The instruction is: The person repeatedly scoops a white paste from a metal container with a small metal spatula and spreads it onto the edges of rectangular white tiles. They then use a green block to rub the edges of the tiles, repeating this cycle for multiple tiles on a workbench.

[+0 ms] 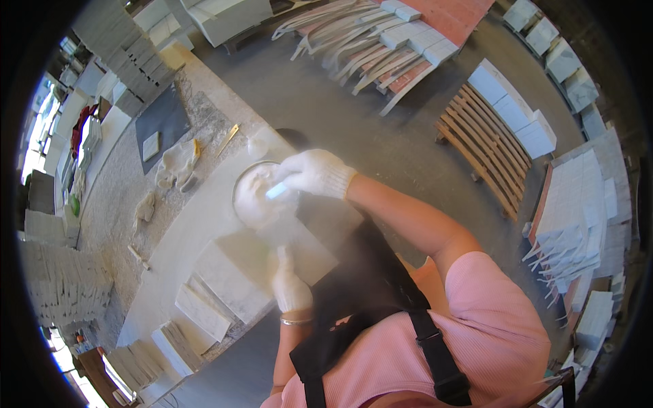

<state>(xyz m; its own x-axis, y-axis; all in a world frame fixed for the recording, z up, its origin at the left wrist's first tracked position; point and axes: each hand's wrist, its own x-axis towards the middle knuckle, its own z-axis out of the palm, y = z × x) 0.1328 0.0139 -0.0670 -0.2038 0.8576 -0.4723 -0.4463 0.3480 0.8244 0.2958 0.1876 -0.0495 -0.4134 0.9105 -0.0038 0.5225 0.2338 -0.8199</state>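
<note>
At the near edge of a dusty worktable (pixel 183 234), I see, through the head view, the wearer's right hand (pixel 316 172) in a white knitted glove, reaching over a round dish (pixel 236 187) full of lumpy white matter (pixel 254 204). Its fingers are drawn together, pinching a small bluish-white piece (pixel 276 191) whose free end points down and left, over the right part of the dish. I cannot tell whether that tip touches the white matter. Lower down, I have the left hand (pixel 292 289), gloved alike, beside the near side of a pale grey slab (pixel 299 239); one digit points up along it, but haze blurs the rest, so I cannot tell whether the fingers grip the slab or merely rest against it. Left of that hand I make out flat pale slabs (pixel 204 309) on the table. Farther left lie a crumpled pale cloth (pixel 175 166), a narrow yellow tool (pixel 228 141), and a dark sheet (pixel 170 115) bearing a small pale tile (pixel 151 146). Across the floor, to the right, I see a slatted wooden pallet (pixel 483 146) with white blocks (pixel 510 102) along its far side.
</note>
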